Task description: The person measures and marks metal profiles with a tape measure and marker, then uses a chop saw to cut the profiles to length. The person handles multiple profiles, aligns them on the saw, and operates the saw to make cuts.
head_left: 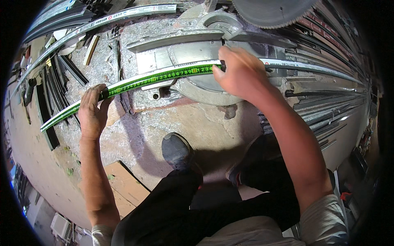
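A long strip with white film (287, 63) lies across the bed of a saw. Along its near edge runs a green tape measure (164, 77) with black markings. My left hand (92, 108) is closed over the tape and strip to the left of the saw, thumb against the near side. My right hand (242, 71) is closed at the tape's right end, above the saw's round table. A small dark piece shows by its thumb; whether it belongs to the tape measure I cannot tell. The palm hides what else is in that hand.
The toothed saw blade (279, 10) is beyond my right hand, above the metal fence (180, 39). Stacked dark profiles (324, 106) fill the right side. Another long film-covered strip (119, 16) curves across the far left. A brown board (123, 184) lies beside my legs.
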Demonstrator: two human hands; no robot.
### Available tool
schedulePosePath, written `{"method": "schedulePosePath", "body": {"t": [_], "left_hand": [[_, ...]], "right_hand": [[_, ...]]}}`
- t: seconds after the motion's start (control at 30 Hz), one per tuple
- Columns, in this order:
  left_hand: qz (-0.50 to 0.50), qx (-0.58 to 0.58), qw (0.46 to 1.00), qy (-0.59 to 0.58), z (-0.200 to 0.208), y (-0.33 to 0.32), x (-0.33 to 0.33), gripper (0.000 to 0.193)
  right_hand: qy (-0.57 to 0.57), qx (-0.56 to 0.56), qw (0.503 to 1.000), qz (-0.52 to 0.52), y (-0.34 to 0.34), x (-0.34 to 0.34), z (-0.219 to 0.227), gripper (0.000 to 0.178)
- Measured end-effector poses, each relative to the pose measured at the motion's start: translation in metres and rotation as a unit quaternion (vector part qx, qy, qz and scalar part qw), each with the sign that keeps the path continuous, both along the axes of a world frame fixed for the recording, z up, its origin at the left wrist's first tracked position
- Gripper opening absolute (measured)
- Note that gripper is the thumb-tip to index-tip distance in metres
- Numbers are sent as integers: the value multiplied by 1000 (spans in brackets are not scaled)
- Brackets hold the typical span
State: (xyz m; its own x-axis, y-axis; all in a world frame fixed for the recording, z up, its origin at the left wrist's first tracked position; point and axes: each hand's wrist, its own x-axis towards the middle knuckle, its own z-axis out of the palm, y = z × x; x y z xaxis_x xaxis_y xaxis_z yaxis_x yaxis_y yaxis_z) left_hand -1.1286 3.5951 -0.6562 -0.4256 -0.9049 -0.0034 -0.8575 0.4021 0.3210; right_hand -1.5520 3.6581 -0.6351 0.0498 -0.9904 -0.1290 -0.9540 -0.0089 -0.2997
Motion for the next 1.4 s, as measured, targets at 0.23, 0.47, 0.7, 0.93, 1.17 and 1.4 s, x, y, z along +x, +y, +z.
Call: {"method": "schedulePosePath", "body": {"t": [0.23,0.47,0.7,0.93,1.17,1.4], "left_hand": [[-27,-28,999,-23,19,3,-9,59],[82,-35,994,60,78,72,-24,76],[405,182,877,185,190,229,-28,47],[602,514,504,345,351,431,-30,65],[551,538,547,329,489,406,6,73],[608,374,529,459,509,378,111,56]], "right_hand": [[-75,46,996,-16,-3,3,12,29],[-136,28,990,-14,28,23,45,29],[-130,159,978,-23,73,50,150,29],[-129,224,966,24,98,78,296,28],[-41,205,977,51,72,135,458,29],[-60,132,983,109,20,206,550,32]]}}
